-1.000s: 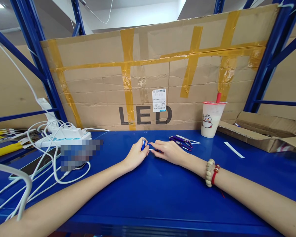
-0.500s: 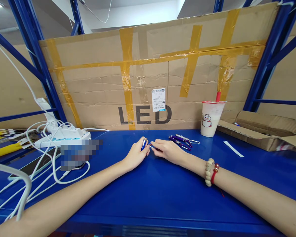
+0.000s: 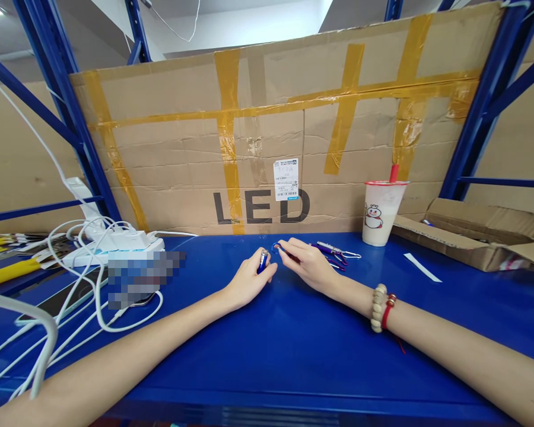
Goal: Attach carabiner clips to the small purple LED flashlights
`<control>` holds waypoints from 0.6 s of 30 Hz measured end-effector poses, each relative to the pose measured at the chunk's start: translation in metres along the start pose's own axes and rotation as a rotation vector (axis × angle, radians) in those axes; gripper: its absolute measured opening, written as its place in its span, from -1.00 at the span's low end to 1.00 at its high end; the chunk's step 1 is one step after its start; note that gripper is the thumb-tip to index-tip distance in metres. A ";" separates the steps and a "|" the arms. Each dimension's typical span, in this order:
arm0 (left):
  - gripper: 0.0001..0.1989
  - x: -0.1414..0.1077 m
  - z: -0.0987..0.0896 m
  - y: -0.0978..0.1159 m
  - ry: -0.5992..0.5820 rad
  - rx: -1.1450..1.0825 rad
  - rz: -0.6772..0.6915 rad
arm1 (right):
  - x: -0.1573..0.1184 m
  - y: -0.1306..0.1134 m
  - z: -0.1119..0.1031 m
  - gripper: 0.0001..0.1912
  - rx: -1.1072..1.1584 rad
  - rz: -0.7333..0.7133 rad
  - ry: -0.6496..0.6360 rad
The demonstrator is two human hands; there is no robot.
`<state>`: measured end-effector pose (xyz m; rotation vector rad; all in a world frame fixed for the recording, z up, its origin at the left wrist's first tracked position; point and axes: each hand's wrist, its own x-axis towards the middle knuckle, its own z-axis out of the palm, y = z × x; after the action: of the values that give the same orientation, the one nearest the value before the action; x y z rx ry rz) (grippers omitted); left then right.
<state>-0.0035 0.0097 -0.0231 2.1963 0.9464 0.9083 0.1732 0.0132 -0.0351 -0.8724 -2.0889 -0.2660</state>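
Observation:
My left hand point(image 3: 249, 280) is closed around a short blue cylinder with a silver end point(image 3: 262, 261); most of it is hidden by the fingers. Just to its right, above the blue tabletop, my right hand point(image 3: 306, 261) pinches a thin blue loop point(image 3: 275, 247) between thumb and fingertips. A small gap separates the two hands. Behind the right hand lie several slim dark-blue and silver pen-like items point(image 3: 336, 254), partly covered by that hand.
A white cup with a red straw point(image 3: 380, 216) stands at the back right, beside an open cardboard box point(image 3: 467, 234) and a white strip point(image 3: 422, 267). White cables and a power strip point(image 3: 124, 240) crowd the left, near a phone point(image 3: 66, 296). A large cardboard sheet point(image 3: 182, 154) stands behind.
My right hand has moved slightly up and away from my left, carrying the blue loop, and covers more of the pen-like items. My left hand has barely shifted.

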 end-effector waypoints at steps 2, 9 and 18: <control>-0.77 -0.001 -0.001 -0.001 -0.040 0.038 -0.012 | 0.000 -0.003 -0.001 -0.72 0.019 0.027 0.010; -0.70 -0.001 0.001 -0.004 -0.079 0.133 0.033 | 0.003 -0.012 0.000 -0.70 0.053 0.044 0.028; -0.78 -0.002 0.002 0.000 -0.049 0.265 0.000 | 0.001 -0.008 0.002 -0.70 0.015 0.038 -0.007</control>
<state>-0.0026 0.0078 -0.0247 2.4272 1.0961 0.7615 0.1663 0.0087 -0.0342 -0.9035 -2.0760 -0.2272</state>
